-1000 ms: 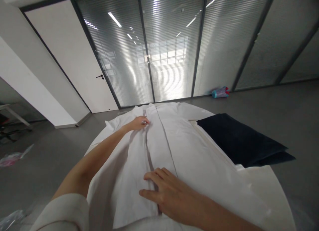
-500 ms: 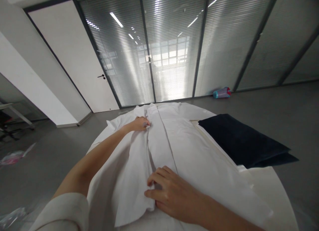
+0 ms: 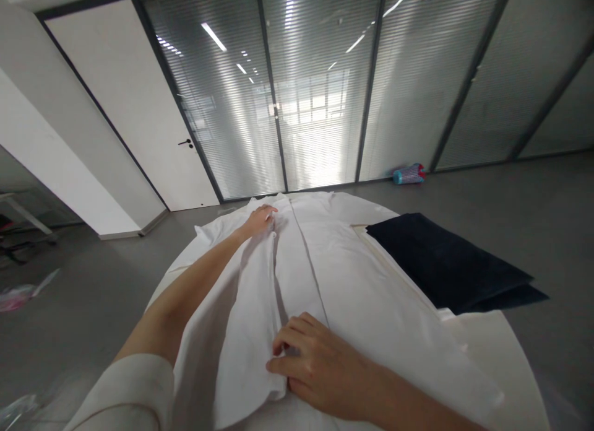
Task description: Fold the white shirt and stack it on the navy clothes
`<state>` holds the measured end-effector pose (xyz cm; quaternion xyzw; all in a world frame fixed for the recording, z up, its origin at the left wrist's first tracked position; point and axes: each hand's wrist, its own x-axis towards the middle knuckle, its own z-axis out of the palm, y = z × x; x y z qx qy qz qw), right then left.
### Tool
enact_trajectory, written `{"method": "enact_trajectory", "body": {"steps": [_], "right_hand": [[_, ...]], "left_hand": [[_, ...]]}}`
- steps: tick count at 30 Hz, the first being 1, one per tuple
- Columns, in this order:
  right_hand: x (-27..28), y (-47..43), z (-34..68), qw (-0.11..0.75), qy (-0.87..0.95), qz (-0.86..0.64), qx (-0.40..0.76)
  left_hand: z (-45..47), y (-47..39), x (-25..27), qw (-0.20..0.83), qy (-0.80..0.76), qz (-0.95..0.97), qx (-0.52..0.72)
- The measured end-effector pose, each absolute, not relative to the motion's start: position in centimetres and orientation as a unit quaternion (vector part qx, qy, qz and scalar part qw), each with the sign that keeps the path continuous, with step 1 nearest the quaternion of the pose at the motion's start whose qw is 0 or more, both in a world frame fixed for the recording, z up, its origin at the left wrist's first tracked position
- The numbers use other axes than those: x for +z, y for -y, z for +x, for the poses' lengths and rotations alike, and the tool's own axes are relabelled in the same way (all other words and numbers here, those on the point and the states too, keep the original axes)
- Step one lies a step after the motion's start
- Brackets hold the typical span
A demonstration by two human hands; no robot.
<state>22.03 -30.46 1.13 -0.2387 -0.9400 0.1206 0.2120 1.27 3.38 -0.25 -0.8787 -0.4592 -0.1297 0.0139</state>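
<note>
A white shirt (image 3: 371, 288) lies spread over a round white table (image 3: 499, 338), its front edge strip running away from me. Near the far end of that strip, my left hand (image 3: 260, 220) is on the cloth with its fingers curled at the fold; part of the grip is hidden. Closer to me, my right hand (image 3: 320, 363) pinches the lower corner of the same front panel between thumb and fingers. The panel between both hands is slightly raised, with soft folds falling to the left.
A folded dark navy cloth (image 3: 445, 261) lies at the table's right, overhanging its edge. On the floor by the glass partition (image 3: 315, 90) lies a blue and red basket (image 3: 408, 174). Plastic bags (image 3: 18, 298) lie on the floor at left. A white door (image 3: 125, 103) stands behind.
My left hand has shifted slightly farther along the shirt's front edge, away from me. My right hand stays on the lower corner. The view has turned slightly.
</note>
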Motion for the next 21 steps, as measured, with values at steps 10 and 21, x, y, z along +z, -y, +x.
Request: {"method": "enact_trajectory", "body": {"steps": [10,21], "right_hand": [[-0.8,30.6,21.7,0.191,0.961,-0.192,0.064],[-1.7,30.6,21.6,0.152,0.97,-0.183,0.043]], "left_hand": [[2.4,-7.4,-3.0,-0.023,0.579,-0.809,-0.098],[2.3,-6.7,-3.5,-0.061,0.592,-0.796,-0.114]]}}
